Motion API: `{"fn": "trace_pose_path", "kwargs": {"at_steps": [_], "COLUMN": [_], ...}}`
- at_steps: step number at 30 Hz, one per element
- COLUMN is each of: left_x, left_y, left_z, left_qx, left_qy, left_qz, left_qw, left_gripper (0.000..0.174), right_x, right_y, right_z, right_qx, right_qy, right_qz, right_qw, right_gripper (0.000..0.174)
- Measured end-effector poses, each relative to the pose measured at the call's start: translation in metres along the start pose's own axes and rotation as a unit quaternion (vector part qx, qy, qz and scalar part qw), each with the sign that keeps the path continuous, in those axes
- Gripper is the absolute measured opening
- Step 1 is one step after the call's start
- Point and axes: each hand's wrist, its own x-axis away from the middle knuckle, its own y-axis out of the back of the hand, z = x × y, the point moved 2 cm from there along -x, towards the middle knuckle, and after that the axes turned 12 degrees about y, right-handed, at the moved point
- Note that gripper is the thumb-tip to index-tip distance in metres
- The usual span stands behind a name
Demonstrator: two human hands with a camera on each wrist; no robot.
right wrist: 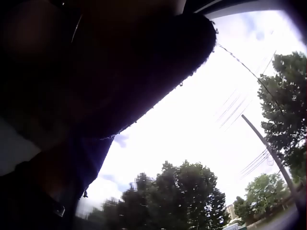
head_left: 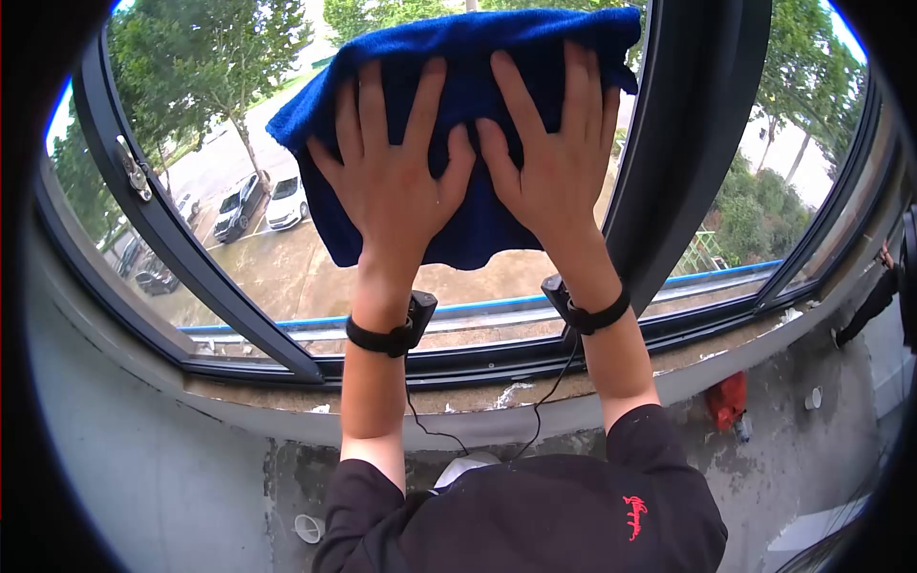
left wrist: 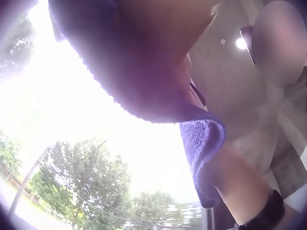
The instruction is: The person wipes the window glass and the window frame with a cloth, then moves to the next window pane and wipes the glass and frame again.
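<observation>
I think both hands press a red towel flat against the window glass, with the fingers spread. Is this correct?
Not quite: the towel is blue, not red, as the head view plainly shows. The rest is correct: the left hand and the right hand both press it flat against the window glass, with the fingers spread.

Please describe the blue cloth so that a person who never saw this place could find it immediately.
Look at the large dark-framed window facing a car park. On its middle glass pane, the blue cloth lies spread under the left hand and right hand. It is the only fabric there, deep blue and fluffy.
</observation>
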Motion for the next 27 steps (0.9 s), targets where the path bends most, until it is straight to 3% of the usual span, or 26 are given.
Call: {"fn": "trace_pose_path", "kwargs": {"at_steps": [10, 20, 24, 27], "left_x": [0.102, 0.302, 0.319, 0.292], "left_y": [-0.008, -0.018, -0.012, -0.015], "left_z": [0.006, 0.029, 0.035, 0.034], "left_qx": [-0.025, 0.008, 0.042, 0.031], "left_qy": [0.043, 0.042, 0.02, 0.022], "left_qz": [0.065, 0.143, 0.196, 0.151], "left_qw": [0.997, 0.989, 0.98, 0.988], "left_gripper": [0.05, 0.042, 0.04, 0.04], "right_x": [0.092, 0.258, 0.283, 0.258], "right_y": [0.021, 0.046, 0.057, 0.049], "right_z": [0.038, 0.091, 0.099, 0.089], "right_qx": [0.009, -0.015, -0.018, -0.011], "right_qy": [-0.068, -0.075, -0.08, -0.064], "right_qz": [0.114, 0.155, 0.159, 0.157], "right_qw": [0.991, 0.985, 0.984, 0.985], "right_gripper": [0.048, 0.031, 0.026, 0.027]}}
